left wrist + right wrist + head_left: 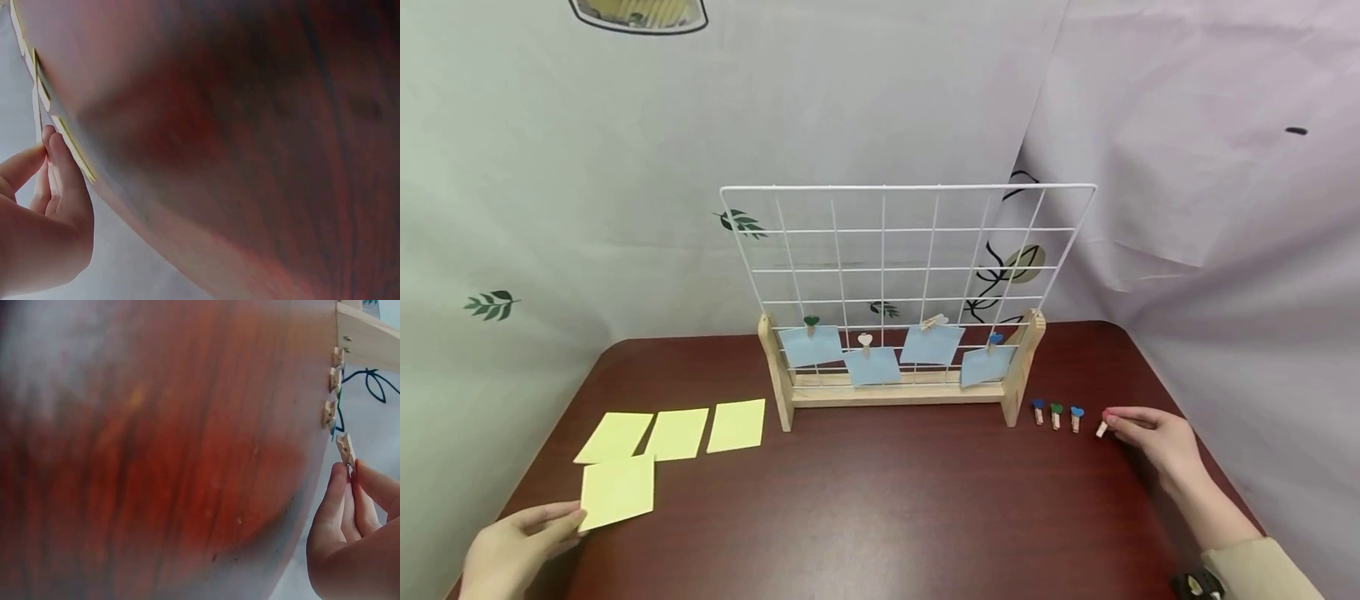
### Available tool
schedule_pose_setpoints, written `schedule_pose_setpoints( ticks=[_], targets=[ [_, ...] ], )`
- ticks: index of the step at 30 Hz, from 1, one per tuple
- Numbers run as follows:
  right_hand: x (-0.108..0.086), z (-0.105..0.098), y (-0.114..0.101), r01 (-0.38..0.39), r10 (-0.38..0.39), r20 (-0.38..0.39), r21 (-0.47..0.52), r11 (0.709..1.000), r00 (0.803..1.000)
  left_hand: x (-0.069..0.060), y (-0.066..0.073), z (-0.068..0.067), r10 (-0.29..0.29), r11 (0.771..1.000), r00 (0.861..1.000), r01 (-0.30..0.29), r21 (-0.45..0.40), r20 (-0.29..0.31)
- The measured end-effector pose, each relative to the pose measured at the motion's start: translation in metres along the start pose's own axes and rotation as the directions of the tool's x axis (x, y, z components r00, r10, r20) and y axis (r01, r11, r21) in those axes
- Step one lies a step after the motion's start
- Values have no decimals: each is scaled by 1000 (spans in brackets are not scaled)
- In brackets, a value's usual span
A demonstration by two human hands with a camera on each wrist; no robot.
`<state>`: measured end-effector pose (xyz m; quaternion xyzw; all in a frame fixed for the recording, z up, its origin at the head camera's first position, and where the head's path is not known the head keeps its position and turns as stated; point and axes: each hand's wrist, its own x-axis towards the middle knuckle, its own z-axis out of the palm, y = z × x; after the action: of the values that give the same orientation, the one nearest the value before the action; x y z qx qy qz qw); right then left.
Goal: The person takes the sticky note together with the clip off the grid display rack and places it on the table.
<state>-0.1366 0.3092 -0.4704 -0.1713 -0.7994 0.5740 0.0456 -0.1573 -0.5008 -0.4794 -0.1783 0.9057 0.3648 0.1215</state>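
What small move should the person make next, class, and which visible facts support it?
Probably carry the square yellow paper note in the left hand toward the white wire grid: the right hand pinches a red-topped wooden clip, and light-blue paper notes hang there by similar clips.

No readable text, label, brand, number or sign in any of the three views. Yellow notes (618,492), blue notes (872,367), clips (1076,422): no lettering legible. Backdrop (880,100): printed motifs, no letters made out.
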Motion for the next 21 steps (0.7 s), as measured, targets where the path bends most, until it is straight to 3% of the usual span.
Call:
schedule_pose_setpoints(
  ticks=[4, 9, 15, 21],
  targets=[
    [4, -2, 1, -3, 4, 25, -8, 1000, 1000, 5, -8, -5, -7, 994, 1000, 6, 107, 4],
    [8, -2, 4, 0, 4, 83, -45, 999, 997, 8, -14, -10, 9, 993, 1000, -7, 116, -20],
    [13, 0, 4, 11, 2, 105, -122, 992, 994, 6, -17, -15, 76, 989, 995, -66, 135, -71],
    [18, 1, 0, -9, 37, 125, -217, 976, 992, 7, -14, -21, 79, 980, 995, -68, 184, -52]
  ],
)
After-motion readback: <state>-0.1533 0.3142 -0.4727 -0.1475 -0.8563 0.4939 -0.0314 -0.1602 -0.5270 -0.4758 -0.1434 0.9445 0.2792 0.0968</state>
